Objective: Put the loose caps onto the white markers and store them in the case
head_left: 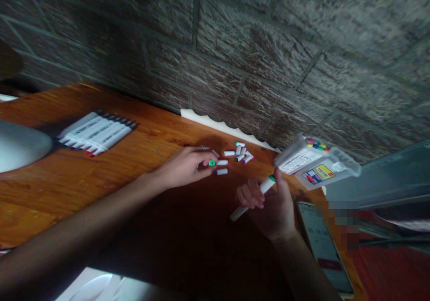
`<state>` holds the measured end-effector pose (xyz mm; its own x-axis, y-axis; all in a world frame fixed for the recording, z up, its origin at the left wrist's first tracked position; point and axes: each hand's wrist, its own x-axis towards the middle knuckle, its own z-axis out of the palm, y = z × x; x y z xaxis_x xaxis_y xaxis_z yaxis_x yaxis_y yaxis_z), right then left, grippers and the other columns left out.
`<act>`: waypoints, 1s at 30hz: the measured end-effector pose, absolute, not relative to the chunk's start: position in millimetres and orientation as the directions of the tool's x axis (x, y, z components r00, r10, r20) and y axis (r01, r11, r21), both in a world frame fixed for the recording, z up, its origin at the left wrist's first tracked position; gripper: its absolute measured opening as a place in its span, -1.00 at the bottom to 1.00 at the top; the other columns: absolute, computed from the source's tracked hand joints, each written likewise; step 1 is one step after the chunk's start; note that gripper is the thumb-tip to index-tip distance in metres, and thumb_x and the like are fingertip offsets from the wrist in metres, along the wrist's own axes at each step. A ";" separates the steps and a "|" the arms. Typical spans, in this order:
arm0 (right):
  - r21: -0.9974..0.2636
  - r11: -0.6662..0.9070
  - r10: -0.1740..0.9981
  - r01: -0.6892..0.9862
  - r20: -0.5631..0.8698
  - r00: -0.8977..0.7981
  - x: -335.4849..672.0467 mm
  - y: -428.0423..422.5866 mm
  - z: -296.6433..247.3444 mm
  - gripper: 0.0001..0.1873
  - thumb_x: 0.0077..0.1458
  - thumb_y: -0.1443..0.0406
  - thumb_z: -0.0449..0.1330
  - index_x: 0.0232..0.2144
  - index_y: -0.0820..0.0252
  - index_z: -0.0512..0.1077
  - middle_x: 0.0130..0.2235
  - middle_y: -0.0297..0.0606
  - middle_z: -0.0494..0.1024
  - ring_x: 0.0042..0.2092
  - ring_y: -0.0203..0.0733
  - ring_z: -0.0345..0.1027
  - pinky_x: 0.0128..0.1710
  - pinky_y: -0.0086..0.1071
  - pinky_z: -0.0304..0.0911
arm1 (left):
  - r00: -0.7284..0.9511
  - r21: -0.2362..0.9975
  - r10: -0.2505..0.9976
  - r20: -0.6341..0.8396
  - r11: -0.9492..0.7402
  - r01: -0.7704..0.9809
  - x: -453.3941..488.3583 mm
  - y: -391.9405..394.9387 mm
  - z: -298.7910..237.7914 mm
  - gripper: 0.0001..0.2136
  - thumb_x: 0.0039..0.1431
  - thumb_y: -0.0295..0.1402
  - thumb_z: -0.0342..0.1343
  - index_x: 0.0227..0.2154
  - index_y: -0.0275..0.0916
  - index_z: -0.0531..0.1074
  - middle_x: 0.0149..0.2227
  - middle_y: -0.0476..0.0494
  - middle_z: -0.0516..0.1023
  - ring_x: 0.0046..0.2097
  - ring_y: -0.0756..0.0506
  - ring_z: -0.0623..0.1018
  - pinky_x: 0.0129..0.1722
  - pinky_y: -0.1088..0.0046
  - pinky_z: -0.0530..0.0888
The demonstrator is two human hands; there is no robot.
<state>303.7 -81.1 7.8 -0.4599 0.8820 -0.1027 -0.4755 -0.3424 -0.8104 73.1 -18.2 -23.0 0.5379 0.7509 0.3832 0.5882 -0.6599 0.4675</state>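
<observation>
My left hand [188, 164] is over the wooden table, its thumb and fingers pinched on a small marker cap [211, 162] with a green end. Loose marker caps [230, 153], white with coloured ends, lie scattered just beyond the fingertips. My right hand [273, 204] is wrapped round a white marker [268, 184], held at a slant. Its green end points up near my thumb, and the lower end shows below my curled fingers.
Capped markers [97, 133] lie in a row at left, near a pale rounded object [22, 144]. Clear plastic cases [319, 166], one holding markers, stand by the brick wall [242, 63]. A phone [322, 242] lies at the right table edge. White paper [80, 287] shows at the bottom.
</observation>
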 end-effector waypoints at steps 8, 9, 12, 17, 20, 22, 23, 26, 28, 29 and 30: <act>-0.919 -0.133 0.942 -0.372 -0.001 -0.335 299.3 -92.9 0.6 -0.41 0.01 -0.19 0.05 -0.75 0.09 0.12 -0.75 -0.52 -0.10 -0.68 -0.38 -0.25 -0.63 -0.39 -0.23 | 0.555 0.447 0.735 0.389 -0.677 0.584 75.1 -18.5 -25.3 -0.87 0.24 -0.34 0.12 -0.22 -0.20 0.53 -0.34 -0.04 0.53 -0.33 -0.03 0.50 -0.31 0.51 0.37; -0.936 -0.095 0.947 -0.340 0.020 -0.319 298.4 -94.4 -0.2 -0.41 0.01 -0.18 0.06 -0.76 0.09 0.12 -0.74 -0.51 -0.07 -0.67 -0.38 -0.23 -0.63 -0.38 -0.24 | 0.559 0.445 0.734 0.386 -0.679 0.584 75.5 -18.8 -25.3 -0.88 0.24 -0.34 0.13 -0.22 -0.20 0.53 -0.34 -0.04 0.53 -0.33 -0.03 0.50 -0.31 0.50 0.37; -0.954 -0.057 0.952 -0.294 0.037 -0.303 296.1 -96.0 0.4 -0.40 0.03 -0.17 0.04 -0.76 0.09 0.08 -0.74 -0.49 -0.07 -0.66 -0.37 -0.22 -0.62 -0.38 -0.25 | 0.578 0.434 0.727 0.372 -0.686 0.584 76.6 -19.3 -25.1 -0.88 0.25 -0.35 0.12 -0.22 -0.20 0.53 -0.29 -0.06 0.56 -0.31 -0.04 0.52 -0.29 0.49 0.38; -0.947 -0.034 0.946 -0.320 0.073 -0.316 296.2 -92.3 3.1 -0.39 0.05 -0.16 0.01 -0.77 0.09 0.02 -0.75 -0.50 -0.12 -0.68 -0.38 -0.26 -0.62 -0.38 -0.23 | 0.585 0.454 0.733 0.346 -0.677 0.579 77.2 -18.4 -26.6 -0.85 0.26 -0.34 0.10 -0.19 -0.20 0.53 -0.18 -0.09 0.58 -0.20 -0.08 0.55 -0.17 0.44 0.41; -0.936 -0.030 0.938 -0.351 0.095 -0.333 298.3 -90.8 -3.1 -0.37 0.08 -0.21 -0.01 -0.73 0.09 0.06 -0.73 -0.52 -0.12 -0.67 -0.38 -0.26 -0.62 -0.38 -0.22 | 0.556 0.455 0.766 0.324 -0.641 0.618 75.8 -16.7 -29.3 -0.85 0.25 -0.33 0.11 -0.20 -0.21 0.54 -0.32 -0.07 0.54 -0.31 -0.06 0.52 -0.25 0.46 0.40; -0.944 -0.015 0.938 -0.331 0.101 -0.332 299.0 -91.0 -9.9 -0.36 0.09 -0.26 -0.03 -0.68 0.10 0.15 -0.70 -0.51 -0.06 -0.64 -0.36 -0.20 -0.60 -0.38 -0.16 | 0.546 0.441 0.774 0.321 -0.633 0.636 73.5 -15.1 -30.5 -0.85 0.26 -0.33 0.10 -0.21 -0.20 0.54 -0.36 -0.05 0.53 -0.34 -0.05 0.50 -0.28 0.48 0.39; -0.953 -0.001 0.941 -0.302 0.102 -0.324 299.1 -91.4 -12.9 -0.36 0.10 -0.27 -0.02 -0.64 0.10 0.19 -0.68 -0.49 -0.01 -0.63 -0.35 -0.15 -0.59 -0.37 -0.11 | 0.544 0.432 0.775 0.321 -0.631 0.644 72.0 -14.1 -30.5 -0.84 0.26 -0.32 0.09 -0.20 -0.18 0.55 -0.36 -0.05 0.54 -0.35 -0.04 0.50 -0.27 0.48 0.39; -0.984 0.076 0.962 -0.163 0.115 -0.248 301.6 -93.1 -14.2 -0.41 0.14 -0.22 0.05 -0.57 0.11 0.26 -0.59 -0.39 0.21 -0.54 -0.29 0.07 -0.53 -0.36 0.04 | 0.535 0.407 0.782 0.318 -0.623 0.668 67.1 -11.3 -27.7 -0.82 0.26 -0.29 0.09 -0.17 -0.14 0.56 -0.32 -0.07 0.59 -0.34 -0.06 0.53 -0.27 0.46 0.39; -0.987 0.154 0.980 -0.052 0.159 -0.119 309.1 -93.3 -4.4 -0.44 0.20 -0.17 0.03 -0.54 0.12 0.29 -0.51 -0.32 0.31 -0.47 -0.26 0.18 -0.49 -0.36 0.10 | 0.530 0.409 0.782 0.326 -0.623 0.667 64.3 -10.2 -24.9 -0.81 0.26 -0.27 0.09 -0.16 -0.13 0.57 -0.30 -0.08 0.62 -0.33 -0.07 0.55 -0.27 0.46 0.40; -0.981 0.195 0.981 0.003 0.194 -0.027 315.6 -92.3 4.4 -0.45 0.23 -0.16 0.00 -0.52 0.13 0.31 -0.49 -0.31 0.34 -0.46 -0.26 0.20 -0.49 -0.36 0.10 | 0.530 0.417 0.780 0.333 -0.626 0.659 63.4 -9.8 -23.8 -0.81 0.26 -0.27 0.10 -0.17 -0.12 0.58 -0.28 -0.08 0.63 -0.32 -0.07 0.56 -0.27 0.46 0.41; -0.971 0.232 0.968 0.063 0.237 0.078 324.4 -90.3 15.6 -0.44 0.24 -0.16 -0.02 -0.50 0.13 0.33 -0.49 -0.31 0.35 -0.47 -0.26 0.21 -0.51 -0.37 0.10 | 0.530 0.427 0.777 0.340 -0.630 0.649 62.7 -9.4 -23.3 -0.81 0.26 -0.27 0.10 -0.17 -0.11 0.58 -0.27 -0.07 0.64 -0.32 -0.07 0.57 -0.26 0.47 0.42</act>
